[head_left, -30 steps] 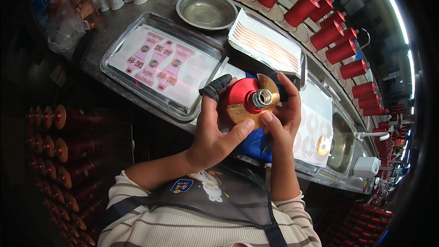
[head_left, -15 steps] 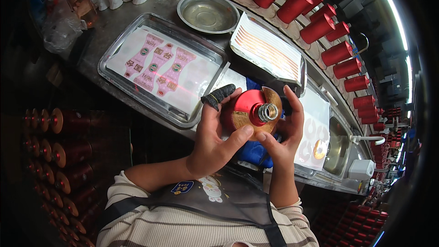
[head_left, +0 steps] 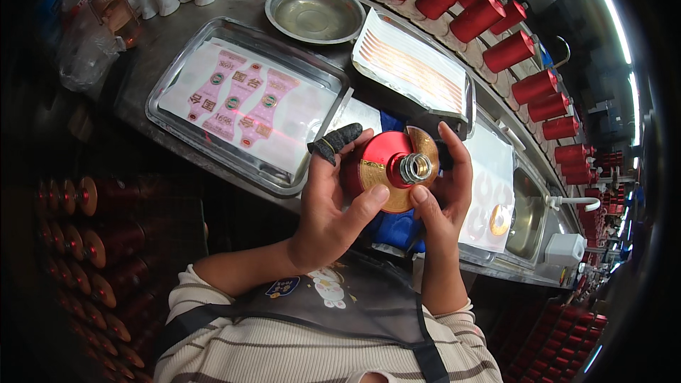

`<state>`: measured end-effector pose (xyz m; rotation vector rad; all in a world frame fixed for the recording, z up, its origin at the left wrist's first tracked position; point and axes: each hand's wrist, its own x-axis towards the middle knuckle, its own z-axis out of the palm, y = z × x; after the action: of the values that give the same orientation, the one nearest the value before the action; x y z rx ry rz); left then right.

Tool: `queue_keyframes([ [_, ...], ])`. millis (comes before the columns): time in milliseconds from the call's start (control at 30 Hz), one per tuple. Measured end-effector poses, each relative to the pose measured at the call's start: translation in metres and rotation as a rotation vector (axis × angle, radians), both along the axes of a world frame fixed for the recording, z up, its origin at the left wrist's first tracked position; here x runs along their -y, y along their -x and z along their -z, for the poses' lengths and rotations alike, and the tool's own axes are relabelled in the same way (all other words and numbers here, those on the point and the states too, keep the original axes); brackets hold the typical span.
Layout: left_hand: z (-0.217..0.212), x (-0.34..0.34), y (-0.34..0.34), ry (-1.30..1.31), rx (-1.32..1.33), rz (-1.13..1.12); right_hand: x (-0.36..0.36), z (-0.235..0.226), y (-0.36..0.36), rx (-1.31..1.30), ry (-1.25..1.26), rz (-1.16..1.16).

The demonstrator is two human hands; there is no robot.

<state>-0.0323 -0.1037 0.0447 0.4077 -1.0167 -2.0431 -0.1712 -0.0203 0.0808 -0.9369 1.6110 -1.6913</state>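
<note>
Between my two hands is a red bottle [head_left: 383, 147], its open, threaded neck tilted up toward me. A gold ring-shaped label [head_left: 386, 197] lies around the bottle's shoulder, with red showing at an opening in the ring on the upper left. My left hand [head_left: 328, 195] wraps the left side, its thumb pressing on the gold label; a black cover [head_left: 338, 143] sits on its index finger. My right hand [head_left: 448, 202] grips the right side, thumb on the label just below the neck. The bottle's lower body is hidden.
A metal tray [head_left: 162, 79] holds pink label sheets [head_left: 245, 103]. Behind stand a round metal basin [head_left: 319, 13] and a tray with striped label sheets [head_left: 411, 64]. At right lie a white sheet with a gold label [head_left: 499, 220] and a sink [head_left: 526, 202]. Red bottles [head_left: 472, 18] line the back.
My right thumb has moved up and right along the gold label, away from the left thumb. The bottle has turned slightly in my hands. The view has shifted a little.
</note>
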Motion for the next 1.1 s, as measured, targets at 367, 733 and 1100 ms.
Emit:
queue_keyframes([
  [367,-0.006,0.003,-0.001,0.016,0.020,0.019,-0.001,-0.002,0.002,0.074,-0.002,-0.089],
  [733,-0.003,0.001,0.000,0.047,0.027,0.040,-0.007,0.009,0.007,-0.083,-0.046,-0.070],
  [1100,0.005,-0.016,0.011,0.051,-0.002,-0.079,-0.002,0.009,0.015,-0.031,0.002,-0.101],
])
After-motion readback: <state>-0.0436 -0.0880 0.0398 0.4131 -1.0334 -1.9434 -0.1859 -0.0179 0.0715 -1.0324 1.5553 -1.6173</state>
